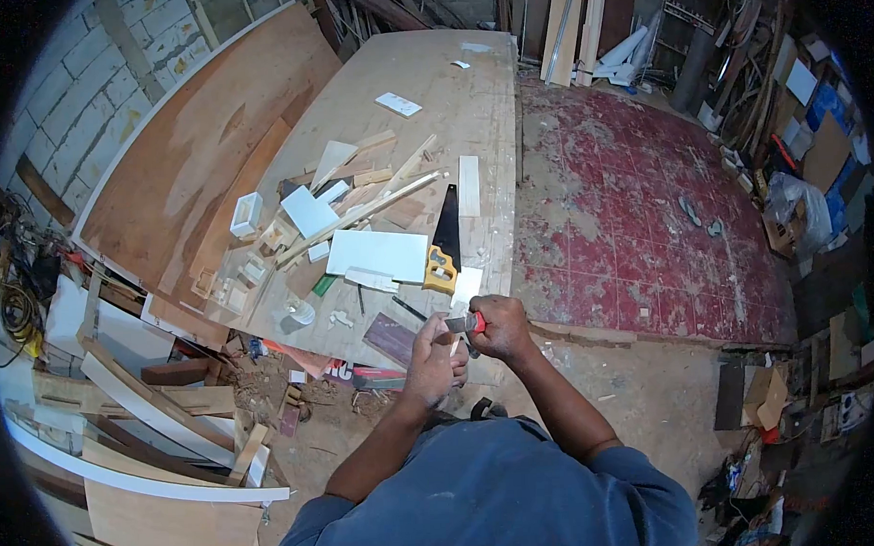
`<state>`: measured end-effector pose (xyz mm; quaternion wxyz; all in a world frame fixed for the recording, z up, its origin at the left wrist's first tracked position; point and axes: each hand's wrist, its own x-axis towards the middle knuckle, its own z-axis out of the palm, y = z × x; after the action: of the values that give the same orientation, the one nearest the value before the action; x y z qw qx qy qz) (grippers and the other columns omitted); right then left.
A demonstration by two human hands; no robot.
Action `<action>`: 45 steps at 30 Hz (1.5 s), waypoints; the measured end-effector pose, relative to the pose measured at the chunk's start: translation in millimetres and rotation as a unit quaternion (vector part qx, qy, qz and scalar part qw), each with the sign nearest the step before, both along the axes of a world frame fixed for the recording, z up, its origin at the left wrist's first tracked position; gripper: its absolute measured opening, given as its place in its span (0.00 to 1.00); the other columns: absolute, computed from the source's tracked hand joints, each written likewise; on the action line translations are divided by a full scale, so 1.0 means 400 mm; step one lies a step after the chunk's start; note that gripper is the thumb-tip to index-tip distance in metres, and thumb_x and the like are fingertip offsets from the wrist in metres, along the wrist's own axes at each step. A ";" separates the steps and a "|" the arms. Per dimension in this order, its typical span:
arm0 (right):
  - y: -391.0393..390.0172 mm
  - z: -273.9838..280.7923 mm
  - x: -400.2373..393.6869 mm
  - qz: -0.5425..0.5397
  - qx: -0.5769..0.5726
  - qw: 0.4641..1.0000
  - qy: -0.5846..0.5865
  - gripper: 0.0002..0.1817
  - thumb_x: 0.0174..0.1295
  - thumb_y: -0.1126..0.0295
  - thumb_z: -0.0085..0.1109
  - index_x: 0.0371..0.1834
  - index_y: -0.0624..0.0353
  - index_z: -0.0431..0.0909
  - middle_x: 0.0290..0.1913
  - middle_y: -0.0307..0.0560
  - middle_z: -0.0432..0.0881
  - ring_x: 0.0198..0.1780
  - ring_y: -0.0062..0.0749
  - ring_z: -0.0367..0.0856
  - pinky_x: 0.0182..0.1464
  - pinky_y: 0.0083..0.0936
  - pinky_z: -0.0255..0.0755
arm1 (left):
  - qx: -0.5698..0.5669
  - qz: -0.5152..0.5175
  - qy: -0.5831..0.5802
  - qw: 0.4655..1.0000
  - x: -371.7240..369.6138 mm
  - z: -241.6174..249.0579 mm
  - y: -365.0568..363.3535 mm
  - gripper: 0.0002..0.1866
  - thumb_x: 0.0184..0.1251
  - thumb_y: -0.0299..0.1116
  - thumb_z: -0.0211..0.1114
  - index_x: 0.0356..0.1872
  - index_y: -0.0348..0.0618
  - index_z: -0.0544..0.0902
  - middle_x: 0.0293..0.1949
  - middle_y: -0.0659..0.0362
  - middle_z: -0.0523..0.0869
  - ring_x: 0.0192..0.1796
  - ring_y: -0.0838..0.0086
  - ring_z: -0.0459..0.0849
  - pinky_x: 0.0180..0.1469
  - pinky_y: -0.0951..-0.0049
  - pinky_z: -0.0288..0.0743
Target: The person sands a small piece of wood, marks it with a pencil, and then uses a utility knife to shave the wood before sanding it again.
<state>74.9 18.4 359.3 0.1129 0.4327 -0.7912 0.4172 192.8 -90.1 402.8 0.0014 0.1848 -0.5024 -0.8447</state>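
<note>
My right hand (502, 327) is closed around the red handle of a knife (476, 322), whose flat blade points left toward my left fingers. My left hand (431, 366) is closed in a pinch just left of the blade, with a small pale stick (454, 347) between its fingers. Whether the blade touches the stick is hard to see. Beyond my hands on the workbench (484, 98) lie a handsaw (442, 254) with a yellow handle, a white board (379, 255) and a dark reddish block (389, 340).
Wood strips (363, 216) and white offcuts (310, 212) are piled on the bench's left half. A large curved panel (201, 137) leans along the left wall. Timber scraps (162, 403) crowd the lower left. A red tiled floor (637, 208) lies right of the bench.
</note>
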 end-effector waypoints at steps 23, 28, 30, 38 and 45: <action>0.000 0.008 -0.010 0.020 -0.015 1.000 0.005 0.09 0.43 0.65 0.62 0.23 0.58 0.76 0.20 0.53 0.77 0.24 0.50 0.79 0.28 0.40 0.73 | 0.006 0.007 -0.006 1.000 -0.012 0.023 0.002 0.12 0.80 0.41 0.42 0.56 0.48 0.63 0.19 0.66 0.61 0.18 0.84 0.56 0.19 0.80 0.55; -0.009 0.001 -0.008 0.015 -0.012 1.000 -0.003 0.09 0.42 0.66 0.61 0.22 0.58 0.75 0.20 0.52 0.77 0.24 0.49 0.80 0.28 0.40 0.73 | 0.011 0.011 -0.009 1.000 -0.012 0.027 -0.002 0.11 0.79 0.35 0.41 0.57 0.49 0.62 0.20 0.65 0.62 0.18 0.84 0.57 0.20 0.81 0.55; -0.016 -0.009 -0.008 -0.025 -0.004 1.000 -0.003 0.09 0.42 0.66 0.61 0.22 0.58 0.75 0.21 0.53 0.77 0.25 0.50 0.80 0.29 0.41 0.74 | 0.012 0.025 -0.014 1.000 -0.014 0.030 -0.002 0.10 0.79 0.35 0.40 0.55 0.49 0.64 0.20 0.65 0.63 0.18 0.84 0.57 0.19 0.81 0.55; -0.036 -0.165 -0.101 -0.191 -0.052 0.969 -0.148 0.08 0.46 0.67 0.58 0.24 0.60 0.79 0.24 0.61 0.79 0.28 0.57 0.80 0.31 0.43 0.73 | 0.029 0.025 -0.030 0.999 -0.008 0.065 0.009 0.12 0.77 0.45 0.44 0.43 0.48 0.66 0.17 0.66 0.61 0.14 0.83 0.55 0.15 0.80 0.52; 0.145 -0.177 -0.206 -0.259 -0.062 0.944 -0.197 0.08 0.54 0.69 0.56 0.23 0.63 0.77 0.20 0.59 0.75 0.25 0.54 0.78 0.29 0.44 0.68 | 0.002 0.078 -0.018 0.997 0.000 0.026 -0.062 0.16 0.78 0.50 0.44 0.39 0.47 0.67 0.16 0.67 0.60 0.14 0.84 0.56 0.16 0.81 0.52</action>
<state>-7.4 76.4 288.3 0.0856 0.1146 -0.8551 0.4983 192.9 -114.7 413.3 0.0578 0.2384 -0.4846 -0.8396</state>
